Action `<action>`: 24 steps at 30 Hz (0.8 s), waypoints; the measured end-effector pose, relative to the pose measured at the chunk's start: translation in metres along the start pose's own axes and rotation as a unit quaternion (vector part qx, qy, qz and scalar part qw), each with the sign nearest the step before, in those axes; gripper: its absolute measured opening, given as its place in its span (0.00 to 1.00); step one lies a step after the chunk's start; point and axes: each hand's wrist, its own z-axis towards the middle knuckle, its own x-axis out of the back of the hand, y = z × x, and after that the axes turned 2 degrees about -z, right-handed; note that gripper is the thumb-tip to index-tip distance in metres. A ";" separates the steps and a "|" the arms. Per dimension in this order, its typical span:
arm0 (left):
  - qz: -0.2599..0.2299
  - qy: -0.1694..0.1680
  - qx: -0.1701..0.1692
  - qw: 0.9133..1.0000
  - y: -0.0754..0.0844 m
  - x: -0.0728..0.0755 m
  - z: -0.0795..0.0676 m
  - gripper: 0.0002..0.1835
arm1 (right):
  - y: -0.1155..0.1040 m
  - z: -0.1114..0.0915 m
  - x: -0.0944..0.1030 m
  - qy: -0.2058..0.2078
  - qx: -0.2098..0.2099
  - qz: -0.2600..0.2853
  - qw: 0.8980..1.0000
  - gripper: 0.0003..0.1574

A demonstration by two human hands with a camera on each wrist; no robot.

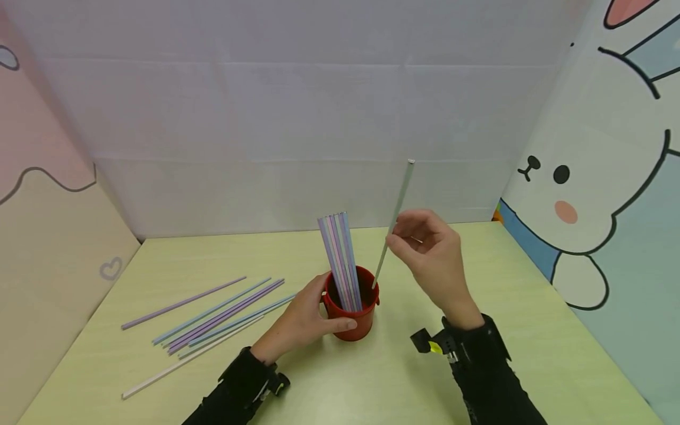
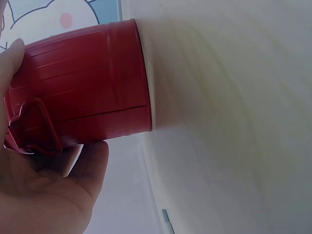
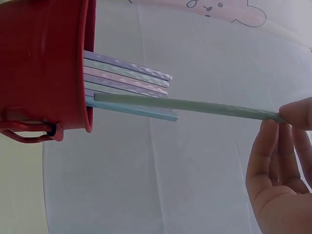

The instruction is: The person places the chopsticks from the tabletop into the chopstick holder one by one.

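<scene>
A small red metal bucket (image 1: pixel 357 321) stands upright on the table, gripped round its side by my left hand (image 1: pixel 303 321). In the left wrist view the hand's thumb and fingers lie on either side of the bucket (image 2: pixel 87 80). Several pastel sticks (image 1: pixel 340 260) lean together inside it. My right hand (image 1: pixel 432 254) pinches a slim pale green stick (image 1: pixel 402 192) between thumb and fingers, to the right of the bucket. The stick is tilted, its lower end at the bucket's right rim. In the right wrist view this green stick (image 3: pixel 195 106) overlaps the bundle (image 3: pixel 131 78); whether it touches cannot be told.
More sticks in purple, blue and white lie loosely side by side on the table's left, among them a purple one (image 1: pixel 183 304) set apart and a white one (image 1: pixel 159 376). A pale wall (image 1: pixel 319 118) closes the back; printed panels (image 1: pixel 611 206) stand at both sides.
</scene>
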 end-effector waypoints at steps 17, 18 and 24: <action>0.023 0.006 0.008 1.000 -0.023 -0.004 0.003 0.45 | 0.034 -0.002 -0.013 -0.102 -0.105 -0.035 0.989 0.15; 0.028 0.006 0.011 1.000 -0.027 -0.004 0.003 0.45 | 0.036 -0.003 -0.014 -0.103 -0.109 -0.038 0.988 0.15; 0.028 0.004 0.013 1.000 -0.035 -0.005 0.005 0.45 | 0.043 -0.004 -0.016 -0.105 -0.118 -0.058 0.986 0.15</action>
